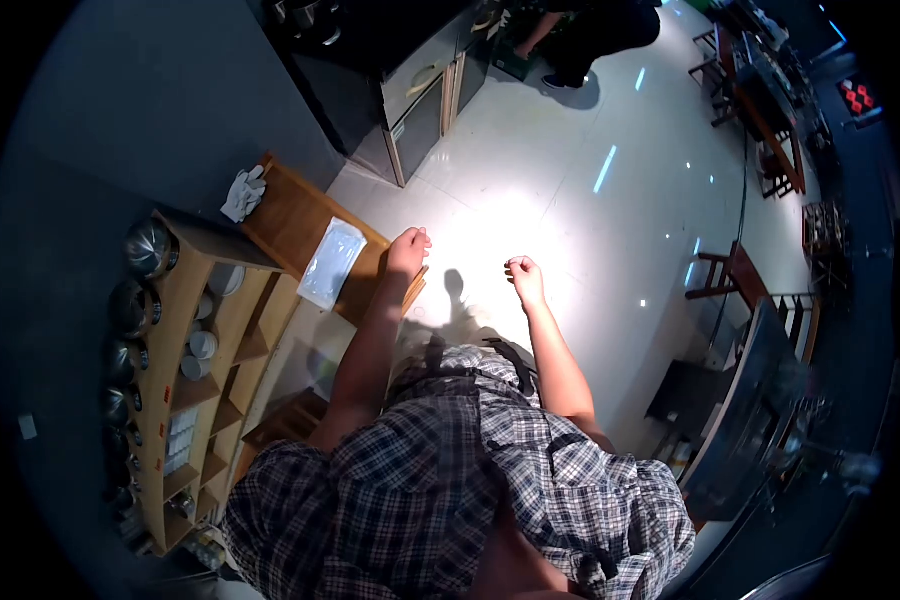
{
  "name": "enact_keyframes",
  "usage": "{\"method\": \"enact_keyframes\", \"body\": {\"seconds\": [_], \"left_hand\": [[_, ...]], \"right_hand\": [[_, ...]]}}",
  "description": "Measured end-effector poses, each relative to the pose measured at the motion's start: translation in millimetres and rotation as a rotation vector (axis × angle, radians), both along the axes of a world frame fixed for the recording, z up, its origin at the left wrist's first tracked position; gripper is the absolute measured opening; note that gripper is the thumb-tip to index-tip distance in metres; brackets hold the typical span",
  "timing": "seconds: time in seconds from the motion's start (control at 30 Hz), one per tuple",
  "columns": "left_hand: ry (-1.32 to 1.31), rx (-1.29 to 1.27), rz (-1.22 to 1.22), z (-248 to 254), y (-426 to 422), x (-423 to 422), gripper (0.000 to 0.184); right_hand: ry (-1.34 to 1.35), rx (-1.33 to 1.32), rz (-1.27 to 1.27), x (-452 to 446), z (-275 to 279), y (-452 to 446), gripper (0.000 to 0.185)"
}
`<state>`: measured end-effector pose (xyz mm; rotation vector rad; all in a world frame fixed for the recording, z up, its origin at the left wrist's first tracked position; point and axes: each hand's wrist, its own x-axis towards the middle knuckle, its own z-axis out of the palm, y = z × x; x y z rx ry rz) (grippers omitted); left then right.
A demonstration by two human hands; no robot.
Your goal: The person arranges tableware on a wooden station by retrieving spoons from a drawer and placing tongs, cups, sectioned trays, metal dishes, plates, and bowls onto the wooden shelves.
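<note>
My left hand [408, 251] is held out over the near end of a brown wooden table [285, 213], its fingers curled in. Nothing shows between them. My right hand [524, 281] hangs in the air above the brightly lit floor, also with bent, closed fingers and no object visible in it. Closest to the left hand lies a pale, flat plastic packet [333, 262] on the wooden top. Farther along, a pair of white gloves [243, 193] rests at the far end of that top.
A wooden shelf unit [202, 290] stands at the left, with white dishes inside and metal pots [148, 248] along its top. Ahead is a dark counter [410, 95]. A person [610, 30] bends over a green crate [514, 58]. Wooden chairs [735, 280] and tables line the right.
</note>
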<state>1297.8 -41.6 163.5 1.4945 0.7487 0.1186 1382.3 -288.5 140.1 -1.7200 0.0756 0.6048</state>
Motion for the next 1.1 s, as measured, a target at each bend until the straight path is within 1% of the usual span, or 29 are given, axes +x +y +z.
{"method": "enact_keyframes", "body": {"seconds": [0.03,0.07,0.1,0.13,0.2,0.23,0.27,0.3,0.37,0.4,0.47,0.5,0.53,0.57,0.6,0.63,0.67,0.7,0.73,0.77,0.8,0.87,0.9,0.93,1.0,1.1], "left_hand": [[-0.071,-0.011,0.041,-3.8,-1.3,19.4,0.032],[-0.137,-0.021,0.085,-8.5,-1.9,36.2,0.032],[-0.107,0.013,0.117,-4.6,-1.4,49.1,0.032],[-0.093,0.006,0.147,-10.9,0.4,58.1,0.032],[-0.133,0.024,0.177,-24.1,12.0,74.7,0.031],[-0.060,0.049,0.171,-23.5,22.1,81.6,0.030],[-0.056,0.048,0.199,-24.3,29.6,88.5,0.030],[-0.036,0.084,0.236,-20.7,36.5,96.4,0.029],[-0.027,0.118,0.295,-30.3,54.6,112.2,0.026],[-0.028,0.117,0.314,-27.6,63.4,124.0,0.026],[0.090,0.279,0.341,-20.2,80.8,146.6,0.021],[0.094,0.280,0.358,-25.7,91.0,157.6,0.021],[0.078,0.365,0.365,-28.7,100.3,168.4,0.019],[0.061,0.451,0.371,-32.2,108.2,178.0,0.017],[0.066,0.448,0.386,-25.9,114.3,188.2,0.017],[0.151,0.487,0.378,-15.8,119.9,200.0,0.016],[0.237,0.525,0.372,-7.9,127.0,211.9,0.015],[0.245,0.519,0.395,-11.0,135.2,220.7,0.015],[0.191,0.526,0.412,-14.6,140.5,224.9,0.014],[0.141,0.532,0.431,-19.1,142.4,229.3,0.015],[0.159,0.523,0.461,-18.1,142.3,234.7,0.015],[0.129,0.622,0.536,-5.3,143.2,247.1,0.017],[0.119,0.626,0.572,4.3,139.4,254.0,0.019],[0.105,0.665,0.605,4.6,135.9,259.0,0.021],[0.186,0.556,0.658,5.8,127.8,264.4,0.021],[0.212,0.547,0.787,-2.1,103.8,277.8,0.020]], "right_hand": [[-0.002,-0.002,0.026,30.0,0.1,3.6,0.012],[-0.063,-0.024,0.091,59.1,-1.3,9.3,0.012],[-0.119,-0.047,0.158,83.2,-4.0,15.1,0.012],[-0.171,-0.070,0.226,104.8,-5.7,21.7,0.012],[-0.185,-0.090,0.306,149.9,-11.9,45.6,0.013],[-0.242,-0.099,0.367,168.2,-5.9,64.3,0.016],[-0.298,-0.105,0.425,182.9,-0.9,82.5,0.019],[-0.292,-0.103,0.451,199.1,1.5,100.4,0.019],[-0.423,-0.160,0.548,230.3,8.8,135.5,0.025],[-0.427,-0.157,0.566,245.9,9.5,153.7,0.025],[-0.483,-0.168,0.644,275.4,13.7,188.6,0.030],[-0.517,-0.188,0.687,290.8,11.0,204.6,0.036],[-0.515,-0.184,0.701,304.4,10.5,219.9,0.036],[-0.571,-0.225,0.743,316.4,9.5,233.8,0.039],[-0.629,-0.267,0.787,329.3,6.9,247.0,0.042],[-0.618,-0.324,0.858,343.5,4.1,259.7,0.050],[-0.624,-0.319,0.878,357.2,-0.7,273.0,0.050],[-0.718,-0.369,0.926,370.8,-11.1,284.4,0.053],[-0.810,-0.419,0.979,381.2,-13.5,293.4,0.057],[-0.838,-0.474,1.076,396.7,-15.9,303.8,0.062],[-0.837,-0.464,1.112,408.5,-20.2,314.1,0.062],[-0.936,-0.573,1.196,431.4,-32.3,340.4,0.063],[-0.997,-0.602,1.267,446.1,-47.7,353.2,0.064],[-1.008,-0.583,1.304,456.5,-50.8,366.7,0.064],[-1.038,-0.704,1.419,466.8,-61.6,383.7,0.066],[-1.123,-0.684,1.520,481.8,-86.2,406.4,0.065]]}}
